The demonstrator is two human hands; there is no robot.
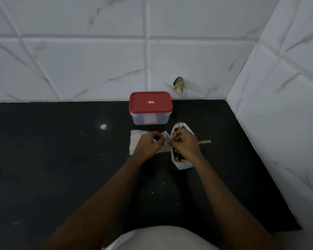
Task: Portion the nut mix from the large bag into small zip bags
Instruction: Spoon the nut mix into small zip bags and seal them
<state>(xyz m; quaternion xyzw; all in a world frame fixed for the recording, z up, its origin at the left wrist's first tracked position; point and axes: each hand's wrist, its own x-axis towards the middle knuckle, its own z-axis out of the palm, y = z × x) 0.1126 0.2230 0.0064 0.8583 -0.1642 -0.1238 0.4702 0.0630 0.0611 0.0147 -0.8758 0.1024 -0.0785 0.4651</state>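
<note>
A black, speckled surface (61, 159) runs back to white marble-look tiled walls (79, 60), which meet in a corner on the right; a dark chip (178, 85) breaks the back wall just above the surface. Against that wall stands a clear box (150, 107) with a red lid, shut. Nearer than the box, both hands work close together over the middle of the surface. The left hand (148, 143) and the right hand (185, 144) each have their fingers curled, pinching opposite edges of one small zip bag (165, 141), which hangs between them, clear of the surface as far as can be seen. Its upper corner points away toward the box (how far its mouth is parted cannot be told). Beneath the left hand lies a flat stack (135, 141) of more small bags, its far left part showing past the knuckles. The large bag (182, 164), white, sits under the right hand, just right of the zip bag, with its mouth open upward; the mouth's long axis runs from near to far, its far end almost reaching the box. Nut mix (177, 156) shows inside, dark and pale pieces, at the near side of the right wrist. A wooden stick (204, 141) pokes out to the right from behind the right hand, lying crosswise to the large bag.
</note>
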